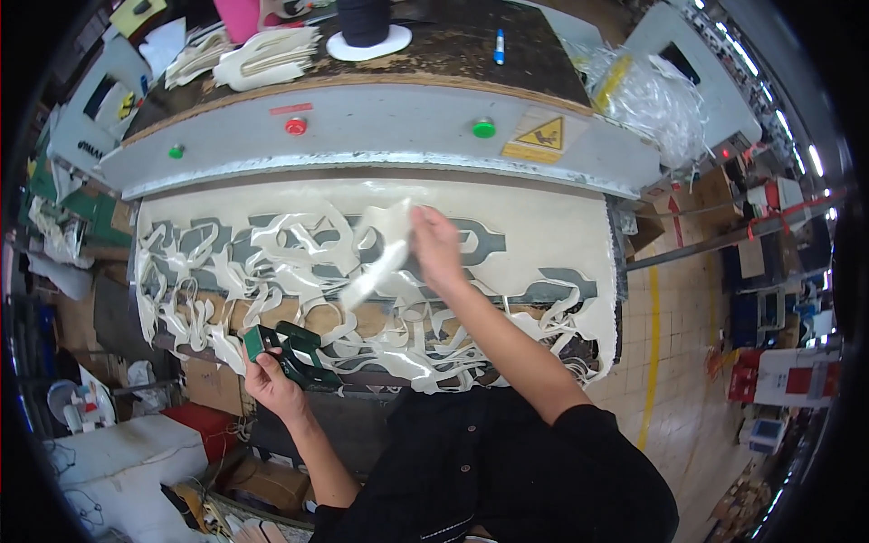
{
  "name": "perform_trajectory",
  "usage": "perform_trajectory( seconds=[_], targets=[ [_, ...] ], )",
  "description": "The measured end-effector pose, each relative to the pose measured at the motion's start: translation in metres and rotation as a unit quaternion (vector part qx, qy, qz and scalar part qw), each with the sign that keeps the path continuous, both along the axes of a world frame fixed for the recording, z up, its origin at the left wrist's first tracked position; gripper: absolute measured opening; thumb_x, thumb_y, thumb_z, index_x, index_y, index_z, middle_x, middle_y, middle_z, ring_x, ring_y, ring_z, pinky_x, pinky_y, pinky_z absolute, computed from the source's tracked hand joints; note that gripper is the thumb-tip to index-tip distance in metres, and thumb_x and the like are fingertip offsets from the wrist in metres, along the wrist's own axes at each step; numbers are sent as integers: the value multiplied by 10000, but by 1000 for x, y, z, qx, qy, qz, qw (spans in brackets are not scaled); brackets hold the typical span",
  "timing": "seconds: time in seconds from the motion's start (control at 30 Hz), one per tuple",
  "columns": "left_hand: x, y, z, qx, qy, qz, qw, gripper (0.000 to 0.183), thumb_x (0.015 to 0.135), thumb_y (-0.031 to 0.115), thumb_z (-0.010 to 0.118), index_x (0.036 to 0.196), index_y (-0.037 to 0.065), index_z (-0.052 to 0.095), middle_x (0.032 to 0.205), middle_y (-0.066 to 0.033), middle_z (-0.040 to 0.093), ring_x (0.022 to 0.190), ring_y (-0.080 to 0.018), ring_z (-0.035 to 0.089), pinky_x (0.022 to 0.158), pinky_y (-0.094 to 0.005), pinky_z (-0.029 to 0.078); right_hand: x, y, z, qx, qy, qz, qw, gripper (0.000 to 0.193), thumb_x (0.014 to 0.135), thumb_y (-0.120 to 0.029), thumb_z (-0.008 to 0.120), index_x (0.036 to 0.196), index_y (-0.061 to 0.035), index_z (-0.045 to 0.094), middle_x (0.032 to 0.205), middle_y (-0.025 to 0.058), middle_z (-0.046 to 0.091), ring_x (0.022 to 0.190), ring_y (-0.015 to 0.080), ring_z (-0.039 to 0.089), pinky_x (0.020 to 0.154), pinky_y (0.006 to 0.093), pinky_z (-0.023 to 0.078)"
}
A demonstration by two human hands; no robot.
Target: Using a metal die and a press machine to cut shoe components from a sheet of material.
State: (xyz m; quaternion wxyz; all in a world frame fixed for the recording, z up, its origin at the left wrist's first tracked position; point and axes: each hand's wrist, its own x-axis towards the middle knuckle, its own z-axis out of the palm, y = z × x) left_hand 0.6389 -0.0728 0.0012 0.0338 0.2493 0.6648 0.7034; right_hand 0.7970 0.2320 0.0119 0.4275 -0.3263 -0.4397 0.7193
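My left hand (274, 387) is closed on a dark green cutting die (299, 360), a frame-like tool with open gaps, held at the near left edge of the machine bed. Over the middle of the bed, my right hand (438, 248) grips a white cut piece (391, 240), smeared by motion, between thumb and fingers. Beneath both hands spreads a cream-white sheet material (552, 204), full of cut-out holes. Loose white strips and scraps (407, 362) lie tangled across its near half, and the dark green bed shows through the gaps.
A grey press beam (380, 136) with red and green buttons crosses behind the sheet. On its top stand stacked white pieces (267, 59), a dark thread cone (364, 23) and a blue marker (500, 47). Clear plastic wrap (652, 104) hangs at the right. A metal bar (683, 253) juts right.
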Motion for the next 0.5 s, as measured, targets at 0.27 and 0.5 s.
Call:
perform_trajectory(
  seconds=[0.27, 0.5],
  targets=[
    [63, 72, 45, 49, -43, -99, 993, 252, 969, -25, 780, 1023, 11, 537, 1226, -185, 691, 1104, -195, 676, 964, -307, 542, 108, 32, -83, 261, -328, -56, 906, 529, 978, -214, 775, 1433, -13, 595, 1343, 238, 710, 1242, 362, 703, 1034, 448, 562],
    [178, 203, 54, 58, -102, -172, 978, 503, 953, -71, 770, 1369, 46, 512, 1109, -54, 633, 999, -122, 626, 847, -240, 502, 321, 111, -73, 426, -521, 2, 739, 480, 947, -107, 749, 1405, -38, 622, 1405, 209, 673, 1292, 423, 632, 1121, 446, 508]
  ],
)
